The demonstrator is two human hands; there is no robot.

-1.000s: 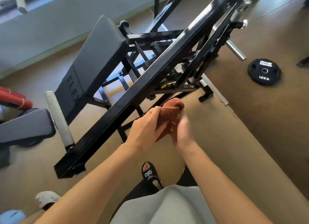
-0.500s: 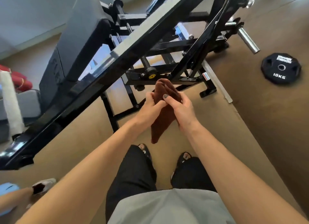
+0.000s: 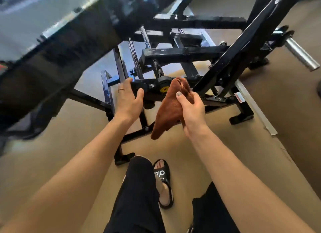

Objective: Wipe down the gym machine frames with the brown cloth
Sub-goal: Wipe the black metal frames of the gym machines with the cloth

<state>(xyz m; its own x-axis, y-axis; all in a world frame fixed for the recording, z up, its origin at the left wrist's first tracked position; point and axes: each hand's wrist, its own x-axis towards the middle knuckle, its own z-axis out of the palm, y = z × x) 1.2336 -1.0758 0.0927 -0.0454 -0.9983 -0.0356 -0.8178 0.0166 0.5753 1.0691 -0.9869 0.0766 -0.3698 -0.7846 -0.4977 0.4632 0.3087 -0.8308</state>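
My right hand (image 3: 192, 109) holds the brown cloth (image 3: 171, 109). The thumb presses across the front of the cloth and the other fingers (image 3: 195, 98) curl behind it, so the upper portion is bunched into a wad while a loose corner hangs down toward the floor (image 3: 217, 145). I judge this grip to be deliberate: a bunched pad gives a firm wiping face, and the free tail stays out of the frame joints.

My left hand (image 3: 127, 100) holds nothing. Its fingers are spread wide and relaxed, palm turned toward the machine, with the fingertips at or just beside the low black crossbar (image 3: 173, 52) area near the threaded adjuster with the yellow cap (image 3: 164, 89). Whether they touch the steel, I cannot tell. I read this as a bracing or steadying reach.

The cloth sits entirely within the right-hand grip, its top edge just in front of the lower frame tubes and near the diagonal black strut (image 3: 231, 58). It is apart from the left hand. The large tilted beam (image 3: 52, 46) at upper left is blurred.

Next step, in my judgement: apply the wad to the nearest tube.
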